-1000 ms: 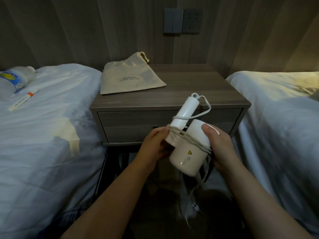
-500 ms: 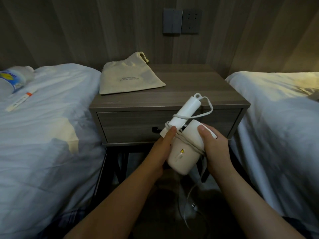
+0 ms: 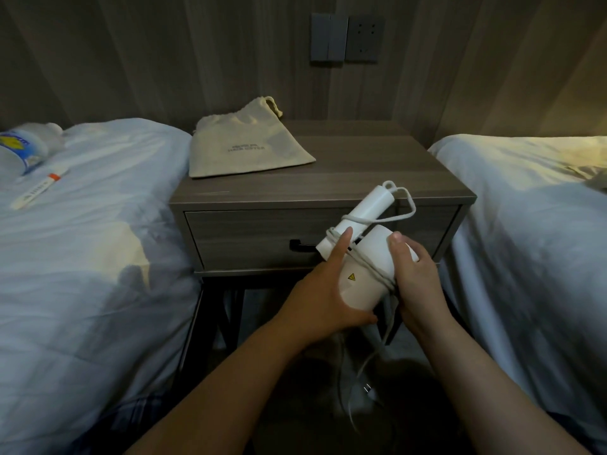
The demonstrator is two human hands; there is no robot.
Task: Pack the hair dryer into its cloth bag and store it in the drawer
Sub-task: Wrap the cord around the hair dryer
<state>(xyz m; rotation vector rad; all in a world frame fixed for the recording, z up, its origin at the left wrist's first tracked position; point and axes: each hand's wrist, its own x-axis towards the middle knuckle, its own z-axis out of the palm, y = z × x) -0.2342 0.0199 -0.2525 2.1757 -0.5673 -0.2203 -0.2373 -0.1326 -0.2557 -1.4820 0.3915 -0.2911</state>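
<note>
Step in hand, my read: finishing the cord wrap before bagging.

I had the dryer (image 3: 364, 274) in the air in front of the shut drawer (image 3: 249, 238), below the nightstand (image 3: 361, 172) top. Left hand (image 3: 323, 300) cupped the barrel, thumb hooked under its end and index laid straight up along the fold. Right hand (image 3: 412, 274) had its fingers curled round the far side, over the cord (image 3: 369, 269).

To do it well:
- keep the left hand as the clamp and let the right feed the turns
- take up the slack loop by the handle tip, since it looked likely to snag on the bag mouth
- wind in the tail; the plug (image 3: 368, 389) hung low near the floor
- tuck the plug under a turn so the wrap doesn't spring open

The bag (image 3: 246, 149) lay flat on the nightstand's rear left, well apart from both hands. Its mouth faced away from me, so one hand had to come free to open it.

Dryer look: white and compact, handle folded and pointing up and away, hang loop at its tip. There was a yellow warning triangle on the barrel. A few pale cord turns crossed the barrel and the handle base.
</note>
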